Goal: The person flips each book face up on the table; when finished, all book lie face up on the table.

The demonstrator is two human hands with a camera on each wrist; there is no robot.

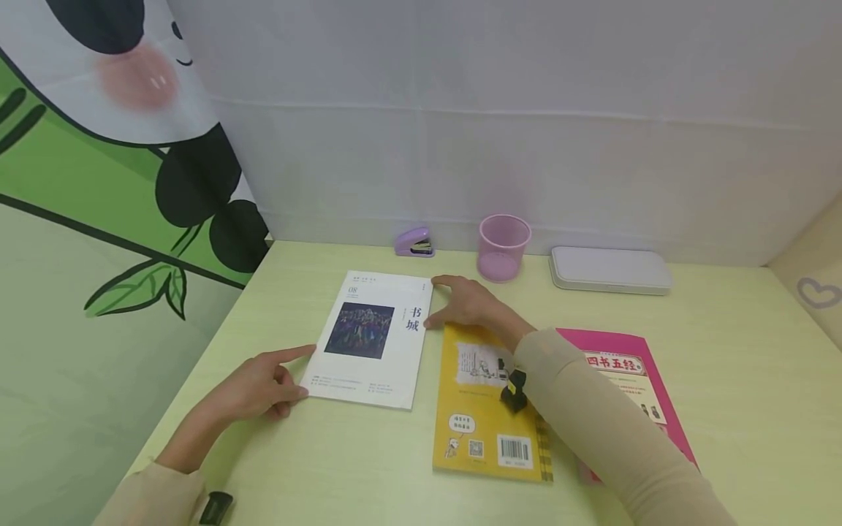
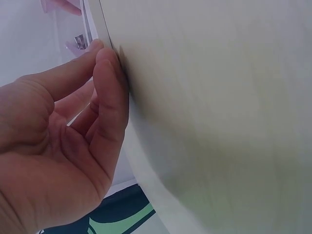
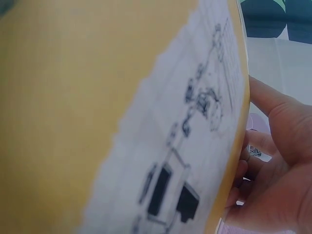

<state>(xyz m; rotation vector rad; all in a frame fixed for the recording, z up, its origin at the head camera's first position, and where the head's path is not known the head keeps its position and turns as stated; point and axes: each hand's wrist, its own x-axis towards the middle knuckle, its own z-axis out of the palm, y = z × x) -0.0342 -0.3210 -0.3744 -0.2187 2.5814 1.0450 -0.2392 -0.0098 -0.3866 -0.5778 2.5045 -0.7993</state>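
A white magazine with a dark picture on its cover lies flat on the table, left of centre. My left hand touches its left edge, index finger stretched along the side and thumb near the lower corner. The left wrist view shows the fingertips of that hand against the thin edge. On the opposite side, my right hand touches the right edge near the top, thumb and index finger spread apart. Beneath the right forearm lies a yellow book, which hides part of the hand in the right wrist view.
A pink book lies partly under the right sleeve. Along the back stand a purple stapler, a pink mesh cup and a pale case. A white cloth hangs behind the table.
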